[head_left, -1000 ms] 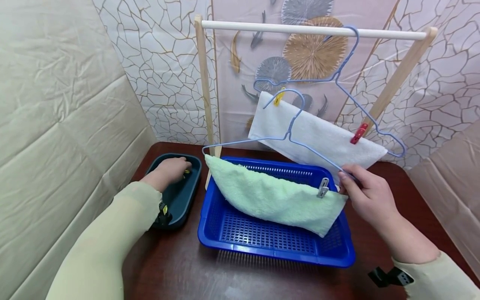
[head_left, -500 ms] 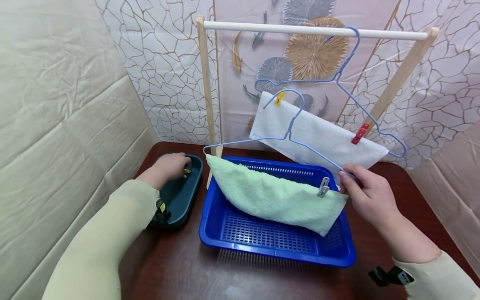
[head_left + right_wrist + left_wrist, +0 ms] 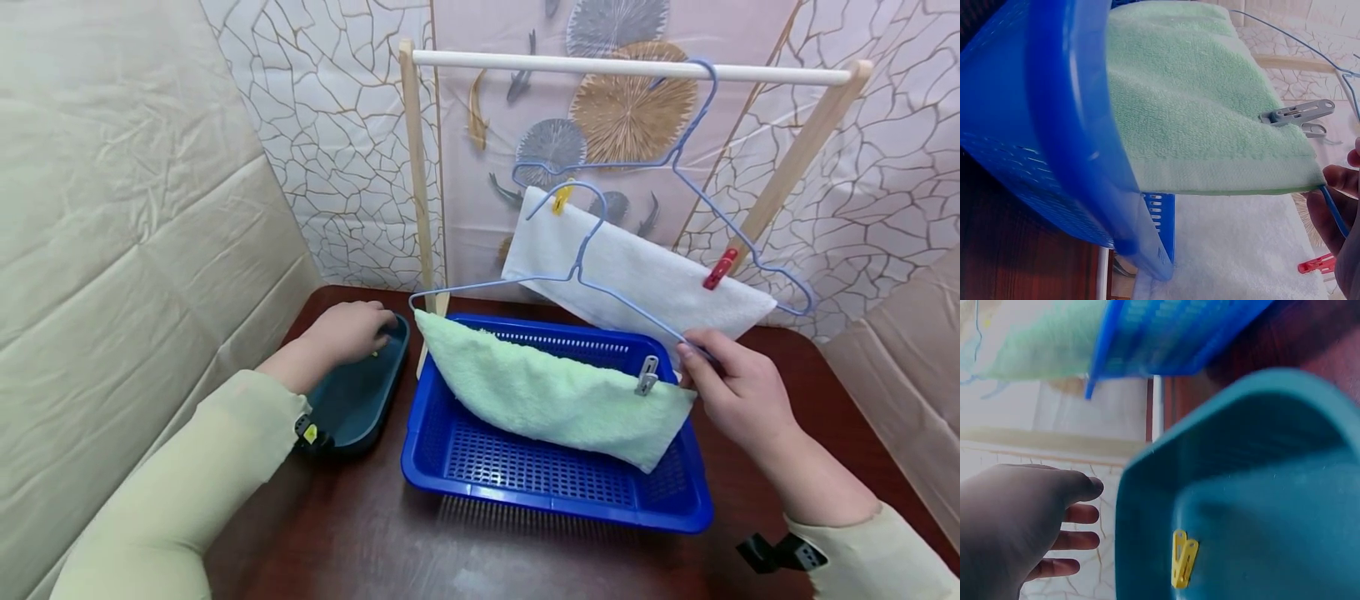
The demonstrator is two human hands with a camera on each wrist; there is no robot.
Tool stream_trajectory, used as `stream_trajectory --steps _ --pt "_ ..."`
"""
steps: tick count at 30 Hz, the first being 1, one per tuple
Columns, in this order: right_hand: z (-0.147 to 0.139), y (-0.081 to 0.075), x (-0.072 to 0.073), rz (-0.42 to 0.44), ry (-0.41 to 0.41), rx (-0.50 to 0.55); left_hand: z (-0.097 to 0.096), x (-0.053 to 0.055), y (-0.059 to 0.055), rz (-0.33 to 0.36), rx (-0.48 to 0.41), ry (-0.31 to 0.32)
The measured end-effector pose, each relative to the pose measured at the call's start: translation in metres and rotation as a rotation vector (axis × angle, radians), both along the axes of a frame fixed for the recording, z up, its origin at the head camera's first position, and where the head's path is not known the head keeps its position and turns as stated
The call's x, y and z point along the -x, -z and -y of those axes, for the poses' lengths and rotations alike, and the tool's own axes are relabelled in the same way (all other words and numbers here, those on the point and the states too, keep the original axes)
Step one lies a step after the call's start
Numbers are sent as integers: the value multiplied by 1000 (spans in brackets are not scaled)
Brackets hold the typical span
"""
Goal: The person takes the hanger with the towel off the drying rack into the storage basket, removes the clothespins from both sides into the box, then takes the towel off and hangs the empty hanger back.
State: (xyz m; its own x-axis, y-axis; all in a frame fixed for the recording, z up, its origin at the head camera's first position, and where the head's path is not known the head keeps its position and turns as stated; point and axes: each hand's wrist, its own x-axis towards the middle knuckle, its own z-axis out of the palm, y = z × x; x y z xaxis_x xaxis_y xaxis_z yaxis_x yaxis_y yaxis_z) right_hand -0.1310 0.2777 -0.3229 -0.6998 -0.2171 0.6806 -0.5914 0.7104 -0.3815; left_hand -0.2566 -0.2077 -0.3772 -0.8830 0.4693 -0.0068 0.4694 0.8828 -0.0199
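My left hand (image 3: 348, 332) is over the far end of the dark teal tray (image 3: 341, 408), its fingers loosely bent and holding nothing. One yellow clothespin (image 3: 1184, 559) lies in that tray, apart from the fingers in the left wrist view. With thumb and fingers my right hand (image 3: 738, 392) grips the right end of a blue wire hanger (image 3: 525, 279). Over the hanger's lower bar hangs a pale green towel (image 3: 547, 392), fastened near its right end by a grey clothespin (image 3: 647, 375). The towel droops over the blue basket; its left end carries no clothespin.
A blue plastic basket (image 3: 555, 513) stands on the brown table (image 3: 480, 567). Behind it is a wooden rack with a white rail (image 3: 525, 61). A second blue hanger (image 3: 712, 204) there carries a white towel (image 3: 637, 258) with yellow (image 3: 561, 197) and red (image 3: 722, 268) clothespins.
My left hand has shifted slightly right within the tray area, while its forearm has swung left and lower. The right hand, hanger and green towel have hardly moved.
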Motion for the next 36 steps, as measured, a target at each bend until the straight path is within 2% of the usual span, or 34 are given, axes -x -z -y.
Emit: stream_trajectory --steps 6,11,18,21,25,29,36 --pt "-1 2 -1 5 8 -1 -12 -21 -6 -57 21 98" --pt "-2 2 -2 9 18 -4 -21 -38 -11 -118 16 151" --pt "-2 2 -3 6 13 -2 -33 -62 -23 -187 -51 239" --pt "-2 2 -2 1 11 1 -40 -70 -28 -209 -58 261" --pt "-2 3 -2 1 9 5 -51 -81 -37 -205 -31 274" --pt "-1 3 -3 1 5 6 -62 -88 -43 -207 -36 305" --pt "0 -1 -6 7 13 -7 -81 -91 -51 -241 -147 399"
